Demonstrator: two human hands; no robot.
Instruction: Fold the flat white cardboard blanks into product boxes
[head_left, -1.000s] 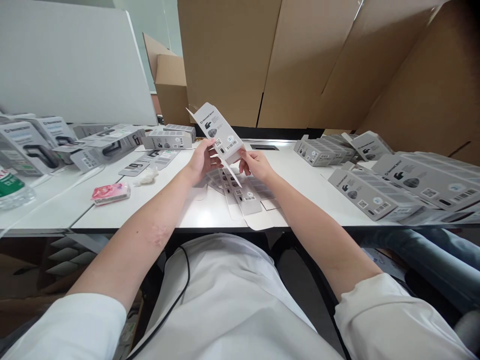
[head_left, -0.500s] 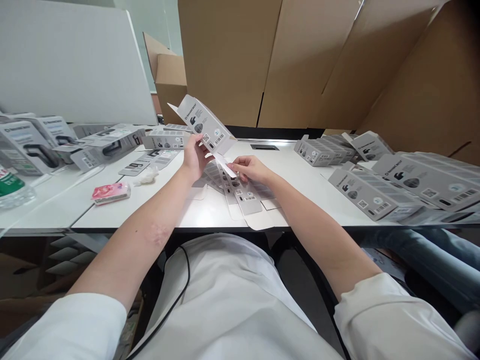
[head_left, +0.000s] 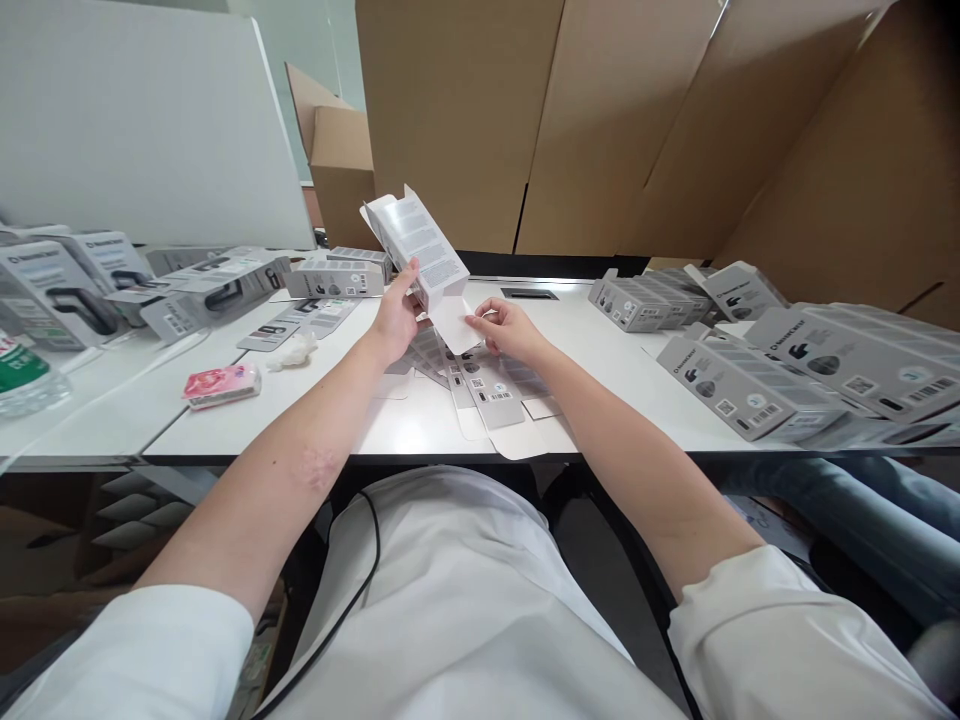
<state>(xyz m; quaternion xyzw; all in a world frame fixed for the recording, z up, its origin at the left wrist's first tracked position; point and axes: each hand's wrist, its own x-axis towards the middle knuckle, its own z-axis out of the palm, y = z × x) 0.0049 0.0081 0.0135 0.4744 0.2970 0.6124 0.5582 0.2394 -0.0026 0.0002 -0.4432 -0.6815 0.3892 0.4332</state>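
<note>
Brown cardboard (head_left: 457,120) backs the white table (head_left: 615,385). A grey printed carton (head_left: 424,240) tilts in the left hand (head_left: 396,318), fingers curled round it; the right hand (head_left: 510,328), nearly closed, pinches its end flap (head_left: 453,325), where light pressure should spare the crease. Flattened cartons (head_left: 491,390) lie below both hands.

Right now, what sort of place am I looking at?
Probably a packaging workplace: the left hand holds a printed carton, similar cartons lie grouped on the white table, and large brown cardboard stands behind.

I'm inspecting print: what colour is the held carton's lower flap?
The flap is white, in the head view.
</note>
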